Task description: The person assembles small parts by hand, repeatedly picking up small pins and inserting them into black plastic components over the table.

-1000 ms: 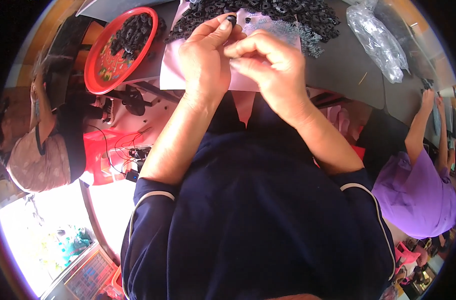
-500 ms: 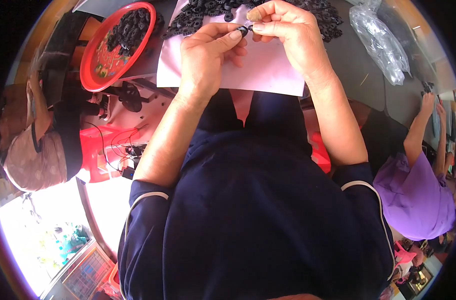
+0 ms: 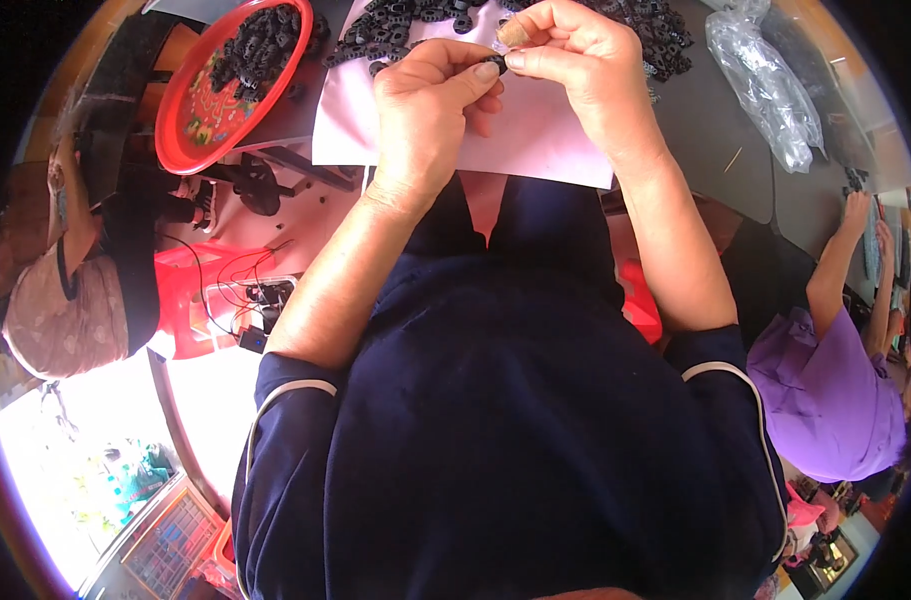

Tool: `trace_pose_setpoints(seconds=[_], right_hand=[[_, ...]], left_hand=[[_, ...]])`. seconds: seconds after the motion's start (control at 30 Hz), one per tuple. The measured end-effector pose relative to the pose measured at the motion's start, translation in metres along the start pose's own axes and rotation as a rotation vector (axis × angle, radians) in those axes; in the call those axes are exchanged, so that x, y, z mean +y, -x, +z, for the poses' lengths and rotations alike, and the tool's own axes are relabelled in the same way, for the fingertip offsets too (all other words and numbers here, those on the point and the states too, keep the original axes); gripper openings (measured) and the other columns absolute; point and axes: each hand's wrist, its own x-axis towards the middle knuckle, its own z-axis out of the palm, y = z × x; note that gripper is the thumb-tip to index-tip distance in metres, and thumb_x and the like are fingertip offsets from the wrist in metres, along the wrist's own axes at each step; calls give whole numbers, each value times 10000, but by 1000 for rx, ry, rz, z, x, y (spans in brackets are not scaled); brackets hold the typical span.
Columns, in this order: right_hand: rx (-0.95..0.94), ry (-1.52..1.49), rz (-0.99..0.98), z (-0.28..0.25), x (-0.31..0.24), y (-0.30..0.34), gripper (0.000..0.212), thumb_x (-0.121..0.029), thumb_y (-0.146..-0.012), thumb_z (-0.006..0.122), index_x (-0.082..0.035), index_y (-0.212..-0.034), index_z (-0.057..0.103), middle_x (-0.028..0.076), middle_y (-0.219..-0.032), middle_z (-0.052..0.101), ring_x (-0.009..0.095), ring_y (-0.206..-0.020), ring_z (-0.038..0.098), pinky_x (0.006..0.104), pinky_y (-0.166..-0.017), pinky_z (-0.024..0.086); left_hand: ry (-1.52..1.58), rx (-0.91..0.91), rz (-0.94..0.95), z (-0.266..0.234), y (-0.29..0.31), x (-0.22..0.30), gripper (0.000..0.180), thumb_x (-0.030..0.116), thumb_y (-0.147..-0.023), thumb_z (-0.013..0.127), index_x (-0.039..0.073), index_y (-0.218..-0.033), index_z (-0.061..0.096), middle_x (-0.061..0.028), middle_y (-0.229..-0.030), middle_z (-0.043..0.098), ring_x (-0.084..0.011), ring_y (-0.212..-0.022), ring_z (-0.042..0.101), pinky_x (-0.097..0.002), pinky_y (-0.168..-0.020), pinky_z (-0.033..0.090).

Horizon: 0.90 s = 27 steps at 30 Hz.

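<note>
Small black part (image 3: 497, 63): sat between the two hands, pinched at their meeting fingertips, above the white sheet (image 3: 555, 130).
Left hand (image 3: 425, 110): thumb and forefinger closed on the part.
Right hand (image 3: 575, 60): fingertips pressed to the same part.
Black pieces (image 3: 415, 20): heaped far on the tabletop (image 3: 715, 140), partly cut off.
Red tray (image 3: 225, 90): far left, holding more.
Hidden: the part's shape was too small to make out.

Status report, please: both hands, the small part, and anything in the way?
Left hand and right hand pinch one small black part together. Held above white sheet, near black parts pile. Nothing in the way.
</note>
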Motion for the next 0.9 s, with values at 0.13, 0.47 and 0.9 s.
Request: trace_pose_setpoints(seconds=[0.13,0.47,0.9], right_hand=[[149,340,49,10,-18,10,70,42,-787,632,29,-856,632,53,-777,666,102,-729,620,242,-656,483],[197,530,-79,14,-18,13,149,104,-751,568,24,-861,628,115,-763,673,168,-691,662,272,-607,500],[234,720,-348,22,-13,15,175,125,-709,515,16,-833,573,143,-737,617,296,-675,651,339,-598,511]], left_hand=[[-86,21,8,7,1,1,108,33,-875,628,-41,-952,641,-72,-748,656,-95,-621,610,-212,-495,466],[-172,12,39,11,2,-3,117,47,-859,652,-41,-934,632,-64,-744,656,-81,-612,603,-206,-493,449],[-413,110,326,15,1,-16,67,-11,-794,665,-33,-848,633,-87,-697,658,-129,-599,612,-265,-555,484]])
